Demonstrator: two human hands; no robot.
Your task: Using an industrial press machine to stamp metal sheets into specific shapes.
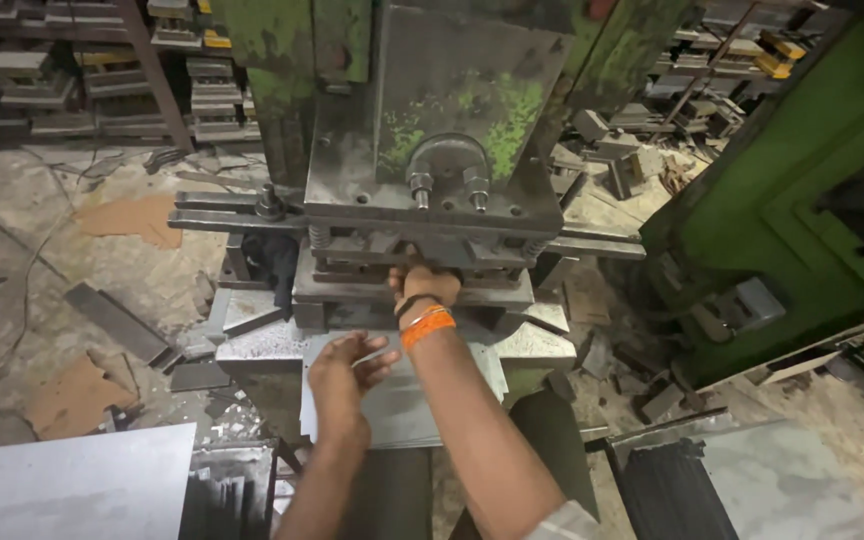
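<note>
Metal sheet (392, 400) under both hands (left (347, 370), right (424, 285))

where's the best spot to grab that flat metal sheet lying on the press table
Probably the near edge of the metal sheet, coming from the operator's side. It lies flat and overhangs the press table toward the person, so fingers can pinch top and bottom there. The left hand already rests on it; the far end sits under the die, where the right hand reaches.

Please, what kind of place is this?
Probably a small metal-stamping workshop. A worn green press fills the view, the right hand reaches into its die, the left hand rests on a metal sheet, and offcuts litter the floor.
</note>
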